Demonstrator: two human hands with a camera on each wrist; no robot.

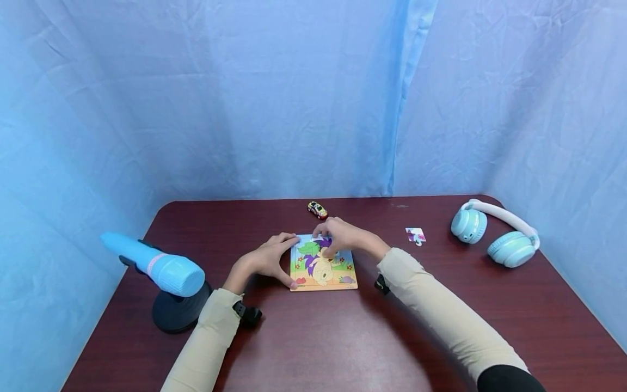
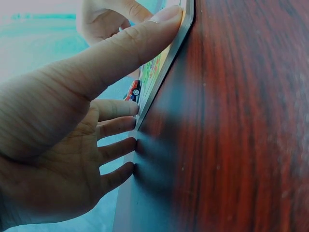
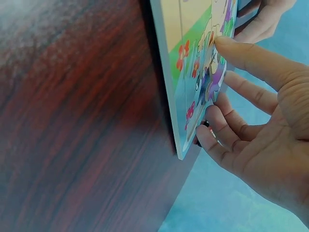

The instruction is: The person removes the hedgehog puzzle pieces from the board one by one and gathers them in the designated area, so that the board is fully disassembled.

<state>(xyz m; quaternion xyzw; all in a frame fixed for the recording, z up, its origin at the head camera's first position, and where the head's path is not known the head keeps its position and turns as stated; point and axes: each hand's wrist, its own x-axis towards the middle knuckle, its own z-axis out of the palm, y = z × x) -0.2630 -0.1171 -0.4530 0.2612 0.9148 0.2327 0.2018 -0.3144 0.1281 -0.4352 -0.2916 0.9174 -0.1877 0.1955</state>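
A jigsaw puzzle board [image 1: 320,275] with a purple-spiked cartoon hedgehog lies on the table. My left hand [image 1: 266,258] spans its left side: the thumb presses the near corner and the straight, spread fingers reach the far corner. Over the board's upper part, my right hand [image 1: 343,235] has bent fingers, its thumb and fingertips set around a purple-patterned puzzle piece [image 3: 218,86]. That piece is partly hidden by the hand. In the right wrist view the thumb [image 3: 241,52] touches the picture and the other fingertips meet it towards the far edge.
A small toy car [image 1: 317,209] stands behind the board. To the right lie a loose puzzle piece [image 1: 416,235] and blue-and-white headphones [image 1: 511,249]. A blue microphone [image 1: 161,267] on a black round stand [image 1: 176,316] is at the left. Blue curtains [image 1: 294,109] surround the dark wooden table [image 1: 313,348].
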